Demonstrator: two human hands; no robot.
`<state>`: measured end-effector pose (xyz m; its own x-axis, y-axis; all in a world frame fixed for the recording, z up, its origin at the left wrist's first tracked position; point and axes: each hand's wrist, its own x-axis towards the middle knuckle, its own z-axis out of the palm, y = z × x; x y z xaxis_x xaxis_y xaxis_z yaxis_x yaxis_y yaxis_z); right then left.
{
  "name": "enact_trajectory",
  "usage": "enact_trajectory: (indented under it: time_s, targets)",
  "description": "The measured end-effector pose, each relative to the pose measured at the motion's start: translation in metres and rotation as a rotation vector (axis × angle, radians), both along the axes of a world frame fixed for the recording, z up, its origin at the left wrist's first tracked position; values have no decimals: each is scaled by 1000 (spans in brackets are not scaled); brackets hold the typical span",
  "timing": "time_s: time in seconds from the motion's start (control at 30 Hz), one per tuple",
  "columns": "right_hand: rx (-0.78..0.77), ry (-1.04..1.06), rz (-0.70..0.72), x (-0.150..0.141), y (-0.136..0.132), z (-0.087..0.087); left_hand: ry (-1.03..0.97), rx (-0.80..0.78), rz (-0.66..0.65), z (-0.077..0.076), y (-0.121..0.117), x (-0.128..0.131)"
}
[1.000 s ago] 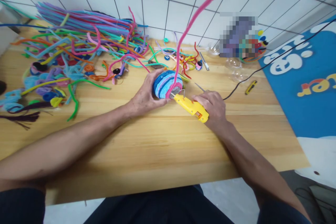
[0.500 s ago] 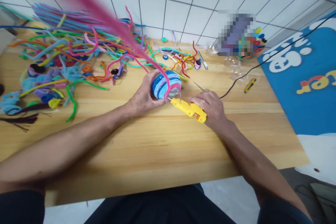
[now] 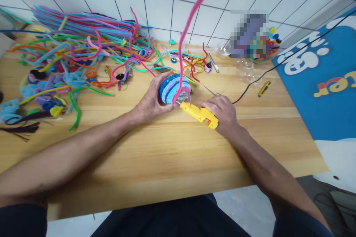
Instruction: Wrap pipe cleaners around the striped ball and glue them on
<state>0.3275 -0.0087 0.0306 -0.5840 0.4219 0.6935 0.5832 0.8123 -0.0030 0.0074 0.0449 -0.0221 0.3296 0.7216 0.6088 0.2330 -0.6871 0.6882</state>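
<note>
A ball [image 3: 171, 88] wound with blue, light blue, purple and pink pipe cleaners sits in my left hand [image 3: 151, 98], whose fingers curl round its left side. On its right end a clear patch shows, ringed by pink. From that ring a long pink pipe cleaner [image 3: 182, 40] rises up out of the view. My right hand [image 3: 222, 111] grips a yellow hot glue gun [image 3: 198, 114], its nozzle at the ball's lower right edge beside the pink strand. Just beyond my right hand lies a thin pointed metal tool [image 3: 210, 90], partly hidden.
Heaped pipe cleaners [image 3: 83, 44] and finished twists cover the table's left and back. Clear plastic balls [image 3: 246, 64], a yellow utility knife [image 3: 264, 89] and a pen-like tool [image 3: 214, 63] lie at the right. A black cord [image 3: 250, 85] runs from my right hand to the upper right.
The pink pipe cleaner's free end has swung from the upper left to the upper right and now stands more upright. Both hands, the ball and the glue gun have barely moved.
</note>
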Motion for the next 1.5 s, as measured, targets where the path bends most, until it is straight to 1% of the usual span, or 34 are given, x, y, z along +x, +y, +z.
enact_trajectory:
  time_s: [0.17, 0.37, 0.53, 0.67, 0.83, 1.0, 1.2, 1.3, 1.4, 1.5]
  targets:
    - [5, 26, -36, -2, 0, 0, 4, 16, -7, 2, 0, -1]
    - [-58, 28, -90, 3, -2, -3, 2, 23, -21, 2, 1, -1]
    - [-42, 39, -105, 5, -2, -4, 4, 2, -4, 1, 0, -1]
    - [-87, 23, -136, 9, -2, -4, 8, -16, -21, 1, 0, -1]
    - [-71, 70, -128, 13, -1, -7, 4, -16, -21, 2, -1, 0]
    - [-136, 36, -152, 16, -3, -6, 1, -23, -12, 4, -2, 0]
    - [-48, 65, -126, 14, -2, -3, -10, -48, -17, 5, -2, -1]
    - [-33, 88, -115, 12, -2, -3, -6, -37, -9, 4, -1, 0]
    - [-47, 95, -123, 12, -2, -4, -6, -26, -9, 2, -1, 0]
    - [-97, 76, -150, 13, -3, -6, 7, -29, 1, 2, 0, 0]
